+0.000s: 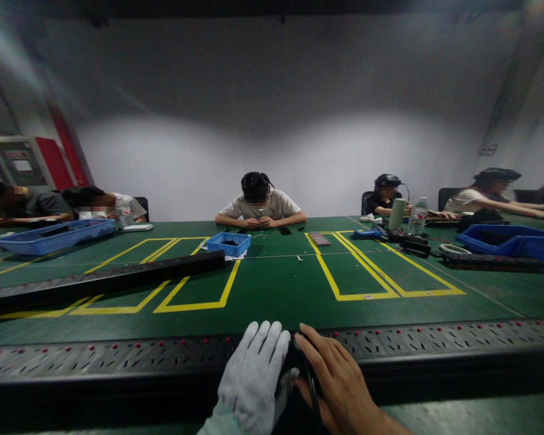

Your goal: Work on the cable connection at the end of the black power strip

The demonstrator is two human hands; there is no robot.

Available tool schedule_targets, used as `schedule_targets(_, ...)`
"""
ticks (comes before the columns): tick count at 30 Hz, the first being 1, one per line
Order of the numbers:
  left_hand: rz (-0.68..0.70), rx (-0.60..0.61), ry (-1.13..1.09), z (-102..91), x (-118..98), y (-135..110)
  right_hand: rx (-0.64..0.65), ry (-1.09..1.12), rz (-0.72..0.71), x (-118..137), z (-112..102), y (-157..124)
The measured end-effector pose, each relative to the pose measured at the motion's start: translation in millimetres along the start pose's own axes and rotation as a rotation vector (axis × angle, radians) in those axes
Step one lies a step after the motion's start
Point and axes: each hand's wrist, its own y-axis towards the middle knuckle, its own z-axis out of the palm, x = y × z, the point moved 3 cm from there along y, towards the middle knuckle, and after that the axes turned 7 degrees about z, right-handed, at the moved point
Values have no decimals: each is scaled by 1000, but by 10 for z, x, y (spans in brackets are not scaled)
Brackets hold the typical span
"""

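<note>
My left hand (pixel 254 380), in a white glove, lies flat with fingers stretched out on a long black strip (pixel 118 359) studded with small red dots, which runs across the near edge of the green table (pixel 276 290). My bare right hand (pixel 340 386) rests beside it on the same strip, fingers curled round a thin dark tool (pixel 312 389) that I cannot name. The two hands touch at the strip's middle.
A second long black strip (pixel 104 281) lies diagonally at the left. Blue trays sit at the far left (pixel 49 237), centre (pixel 229 243) and right (pixel 512 241). Bottles (pixel 417 216) and tools stand at the right. Several people sit along the far side.
</note>
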Motion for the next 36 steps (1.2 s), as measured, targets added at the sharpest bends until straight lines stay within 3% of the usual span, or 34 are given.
schedule_targets(9,-25,-19,-54,63,-16,-33,-36,6,-14,34,-74,22)
schedule_targets(36,-22,-76,-30,20,-21,1,-10,-9,-12,25,-90,7)
